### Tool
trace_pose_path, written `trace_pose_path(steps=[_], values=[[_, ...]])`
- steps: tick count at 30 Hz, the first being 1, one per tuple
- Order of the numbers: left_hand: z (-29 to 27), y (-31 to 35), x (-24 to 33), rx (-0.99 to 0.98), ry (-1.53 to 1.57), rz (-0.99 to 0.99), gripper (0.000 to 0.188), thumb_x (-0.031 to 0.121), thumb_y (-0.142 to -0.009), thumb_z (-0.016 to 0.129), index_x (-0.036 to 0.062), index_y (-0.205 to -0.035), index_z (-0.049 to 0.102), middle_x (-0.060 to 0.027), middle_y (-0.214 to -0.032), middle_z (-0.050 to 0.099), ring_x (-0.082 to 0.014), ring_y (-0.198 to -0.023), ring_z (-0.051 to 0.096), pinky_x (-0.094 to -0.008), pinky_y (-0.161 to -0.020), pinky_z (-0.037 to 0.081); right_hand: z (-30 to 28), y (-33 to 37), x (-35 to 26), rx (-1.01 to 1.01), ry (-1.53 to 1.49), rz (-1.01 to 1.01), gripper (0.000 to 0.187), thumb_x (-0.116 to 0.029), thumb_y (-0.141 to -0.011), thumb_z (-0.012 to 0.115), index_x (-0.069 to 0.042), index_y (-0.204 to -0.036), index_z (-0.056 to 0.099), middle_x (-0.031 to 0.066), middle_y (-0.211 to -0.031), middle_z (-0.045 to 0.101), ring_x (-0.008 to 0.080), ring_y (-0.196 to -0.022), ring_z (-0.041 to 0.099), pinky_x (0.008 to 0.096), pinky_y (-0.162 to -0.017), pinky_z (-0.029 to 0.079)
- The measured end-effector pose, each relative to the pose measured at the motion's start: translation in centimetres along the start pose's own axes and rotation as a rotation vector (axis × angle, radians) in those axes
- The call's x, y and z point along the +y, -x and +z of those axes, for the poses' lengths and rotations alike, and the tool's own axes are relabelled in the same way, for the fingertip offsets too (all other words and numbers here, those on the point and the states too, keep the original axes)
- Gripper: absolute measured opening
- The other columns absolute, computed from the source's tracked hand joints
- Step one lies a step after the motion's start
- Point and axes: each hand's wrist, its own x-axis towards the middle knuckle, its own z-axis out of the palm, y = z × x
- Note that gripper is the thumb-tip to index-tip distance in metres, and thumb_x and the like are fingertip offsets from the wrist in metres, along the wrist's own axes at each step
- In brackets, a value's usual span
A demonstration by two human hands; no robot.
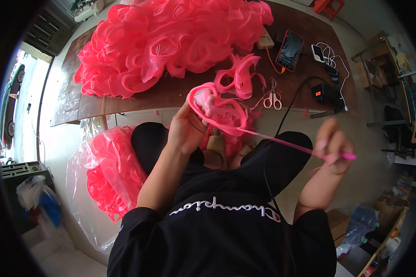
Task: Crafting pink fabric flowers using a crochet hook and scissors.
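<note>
- Held in the left hand, with thumb and fingers closed on its left side: a pink ruffled piece, probably gripped there for leaving the other side free.
- Located in the air above the lap, near the front edge of the table, perhaps for a good view from above.
- Stretched from this piece toward the right: a thin pink strand, straight and without visible slack, likely because of tension between both hands.
- Narrow and folded at the far end of the strand: the right hand, apparently pinching it, with a bright pink end protruding outward. Too blurred for telling the exact position of each finger.
- Lying on the table, handles toward the lap: scissors, seemingly placed for easy reach by the right hand.
- Just left of the scissors: a loose pink ruffle.
- Piled farther back: a large heap of pink ruffles, maybe for leaving working room in front.
- Set aside at the right: a phone with an orange cable.
</note>
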Motion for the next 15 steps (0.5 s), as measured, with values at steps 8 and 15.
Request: trace_pose_path(steps=[8,15], values=[[-1.9,0.7,3.9,-0.307,0.038,0.033,0.049,0.02,-0.103,0.036,0.0004,-0.147,0.03,-0.0114,-0.142,0.049,-0.0205,-0.098,0.065,-0.0263,-0.063,0.059,-16.3,8.1,-2.9,0.893,0.182,-0.291,0.001,-0.006,-0.099,0.048,-0.005,-0.098,0.048,-0.0017,-0.078,0.048,0.0047,-0.052,0.036,0.0196,-0.044,0.021],[-0.3,1.1,2.3,-0.33,0.389,-0.141,0.048,0.02,-0.105,0.03,0.0063,-0.151,0.024,-0.017,-0.119,0.06,-0.0243,-0.101,0.065,-0.0247,-0.05,0.057,-2.4,0.1,5.7,0.008,0.98,0.587,0.009,0.001,-0.088,0.06,0.001,-0.096,0.064,0.0059,-0.083,0.061,0.0167,-0.073,0.059,0.0284,-0.068,0.048]])
